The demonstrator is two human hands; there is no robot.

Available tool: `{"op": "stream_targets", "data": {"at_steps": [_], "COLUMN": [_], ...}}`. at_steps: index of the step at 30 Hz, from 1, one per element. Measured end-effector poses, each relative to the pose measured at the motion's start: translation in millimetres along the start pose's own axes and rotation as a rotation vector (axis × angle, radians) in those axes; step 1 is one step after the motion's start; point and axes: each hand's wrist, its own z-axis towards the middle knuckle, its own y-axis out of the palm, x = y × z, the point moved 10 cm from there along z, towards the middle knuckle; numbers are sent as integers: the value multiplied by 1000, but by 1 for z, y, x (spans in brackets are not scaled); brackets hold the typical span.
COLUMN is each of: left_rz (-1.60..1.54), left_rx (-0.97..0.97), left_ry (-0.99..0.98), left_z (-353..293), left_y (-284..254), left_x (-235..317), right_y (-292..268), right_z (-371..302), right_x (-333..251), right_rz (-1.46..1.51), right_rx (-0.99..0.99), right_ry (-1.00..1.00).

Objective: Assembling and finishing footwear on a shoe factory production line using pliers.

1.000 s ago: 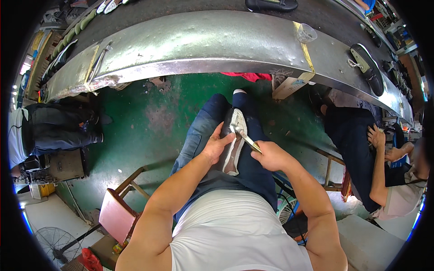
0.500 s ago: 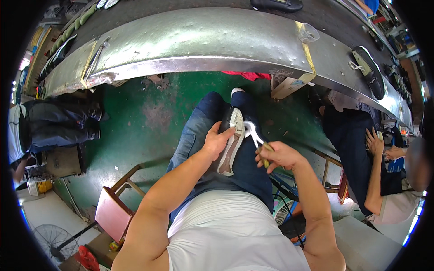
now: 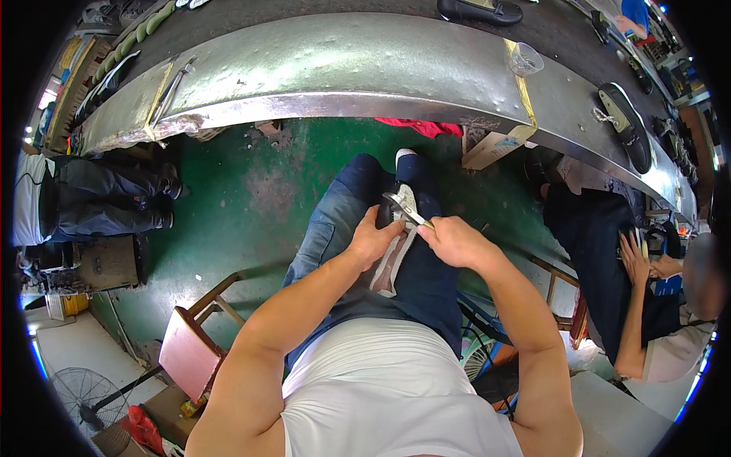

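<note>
A shoe [image 3: 388,268] rests sole side up on my thighs, with a brown middle, a pale border and a dark side. My left hand [image 3: 373,242] is closed around its left side, thumb across the bottom. My right hand [image 3: 453,241] grips the handles of metal pincers [image 3: 410,211], whose yellowish grips are mostly hidden in the fist. The head of the pincers lies over the upper part of the shoe, just beyond my left thumb. Whether the jaws pinch the shoe's edge is too small to tell.
Ahead runs a metal-edged bench [image 3: 343,72] with a dark shoe [image 3: 480,11], a clear cup [image 3: 525,59] and another shoe [image 3: 626,126]. A seated co-worker [image 3: 632,305] is at the right, another person's legs [image 3: 114,194] at the left. A pink-seated chair [image 3: 190,354] and a fan [image 3: 90,400] stand lower left.
My right hand has moved left and up, bringing the pincers from beside the shoe onto its upper part. My left hand still holds the shoe. The view has shifted slightly.
</note>
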Motion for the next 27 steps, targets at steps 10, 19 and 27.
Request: {"op": "stream_targets", "data": {"at_steps": [10,19,27], "left_rz": [43,-151,-171], "left_rx": [-49,-170,-194], "left_ry": [16,-86,-87], "left_z": [-1,10,2], "left_y": [2,-3,5], "left_x": [-1,-12,-5], "right_y": [4,41,38], "right_z": [-8,-62,-77], "right_x": [13,39,-12], "right_rz": [179,612,50], "right_rx": [-14,-221,-74], "right_ry": [118,275,-12]}}
